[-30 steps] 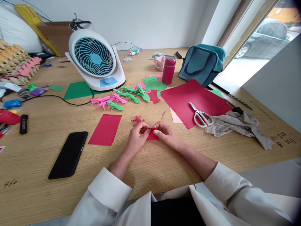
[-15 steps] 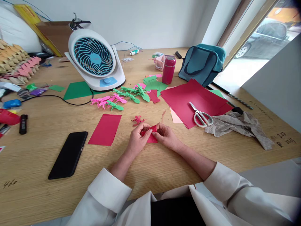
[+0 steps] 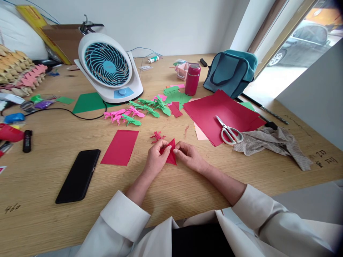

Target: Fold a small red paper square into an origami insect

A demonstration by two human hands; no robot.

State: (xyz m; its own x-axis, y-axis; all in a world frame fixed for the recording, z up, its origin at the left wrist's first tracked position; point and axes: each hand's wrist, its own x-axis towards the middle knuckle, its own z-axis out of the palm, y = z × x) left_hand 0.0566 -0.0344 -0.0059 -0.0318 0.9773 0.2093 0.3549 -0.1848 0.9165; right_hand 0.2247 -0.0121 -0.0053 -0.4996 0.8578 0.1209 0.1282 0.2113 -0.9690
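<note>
Between my hands is a small piece of folded red paper (image 3: 170,154), pointed at its top and bottom. My left hand (image 3: 157,157) pinches it from the left, the thumb lying over its face. At its right edge, my right hand (image 3: 189,155) has thumb and fingertips closed on the paper. Just beyond my left fingers lies a small red folded-paper figure (image 3: 157,136). A stack of red paper rectangles (image 3: 120,147) rests on the table to the left. Farther back, several green folded figures (image 3: 150,109) and pink ones (image 3: 115,116) lie in a group.
A black phone (image 3: 78,176) lies at left near a marker (image 3: 27,141). Behind stands a white fan (image 3: 108,67). To the right are large red sheets (image 3: 206,110) under scissors (image 3: 227,131), a crumpled cloth (image 3: 268,142), a red flask (image 3: 192,80) and a teal bag (image 3: 230,73).
The red paper has turned between my fingers, from a flat lower edge to a diamond-like shape with points at top and bottom. My right fingers have shifted slightly on its edge.
</note>
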